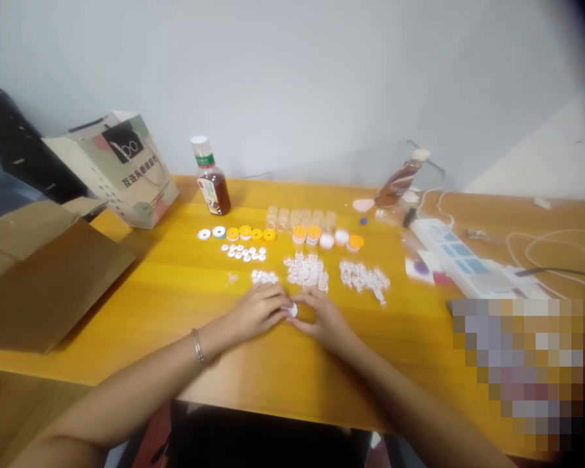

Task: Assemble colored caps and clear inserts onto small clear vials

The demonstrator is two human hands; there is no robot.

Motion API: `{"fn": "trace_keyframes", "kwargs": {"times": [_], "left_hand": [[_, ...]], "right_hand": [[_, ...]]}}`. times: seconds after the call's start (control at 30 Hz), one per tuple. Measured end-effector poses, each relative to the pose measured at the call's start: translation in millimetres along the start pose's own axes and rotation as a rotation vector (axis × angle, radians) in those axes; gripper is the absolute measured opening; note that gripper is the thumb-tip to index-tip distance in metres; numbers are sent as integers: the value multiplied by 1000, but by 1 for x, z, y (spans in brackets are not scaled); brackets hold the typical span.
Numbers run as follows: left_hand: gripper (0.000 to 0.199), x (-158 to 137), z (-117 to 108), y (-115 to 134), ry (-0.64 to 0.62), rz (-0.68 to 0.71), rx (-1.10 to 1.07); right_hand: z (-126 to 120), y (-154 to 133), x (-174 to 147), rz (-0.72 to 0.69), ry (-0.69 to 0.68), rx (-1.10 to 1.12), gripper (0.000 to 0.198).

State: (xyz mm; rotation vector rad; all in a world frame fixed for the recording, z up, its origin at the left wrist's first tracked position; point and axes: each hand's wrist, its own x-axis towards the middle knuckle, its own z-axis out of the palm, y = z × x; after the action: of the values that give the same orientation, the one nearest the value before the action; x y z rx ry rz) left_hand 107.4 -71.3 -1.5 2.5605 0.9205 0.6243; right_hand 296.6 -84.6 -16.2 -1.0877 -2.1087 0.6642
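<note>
Between my two hands, low over the middle of the table, is a small white round piece (293,311). My left hand (260,308) pinches its left side, and my right hand (325,320) has thumb and finger closed on its right side. Just beyond my fingers lie a cluster of small white pieces (264,277), a pile of clear plastic pieces (306,269) and a second clear pile (364,278). Farther back are small white discs (244,252), orange and white rings (245,232), stacked orange-topped discs (313,234) and several translucent cylinders (295,219).
A bottle of dark liquid (214,188) stands at the back, a brown bottle (400,179) leans at right. A paper bag (127,169) and cardboard box (53,273) occupy the left. At right are a long white case (455,257) and cables (541,237); the lower right is pixelated.
</note>
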Motion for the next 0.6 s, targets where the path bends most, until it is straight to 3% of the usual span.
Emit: {"fn": "trace_keyframes", "kwargs": {"times": [0.27, 0.43, 0.6], "left_hand": [[12, 1, 3, -2, 26, -80, -206], [12, 2, 2, 2, 33, -90, -139], [13, 2, -6, 6, 106, -61, -88]], "right_hand": [[1, -1, 0, -14, 0, -6, 22], [1, -2, 0, -15, 4, 35, 21], [2, -6, -1, 128, -53, 389, 22]]}}
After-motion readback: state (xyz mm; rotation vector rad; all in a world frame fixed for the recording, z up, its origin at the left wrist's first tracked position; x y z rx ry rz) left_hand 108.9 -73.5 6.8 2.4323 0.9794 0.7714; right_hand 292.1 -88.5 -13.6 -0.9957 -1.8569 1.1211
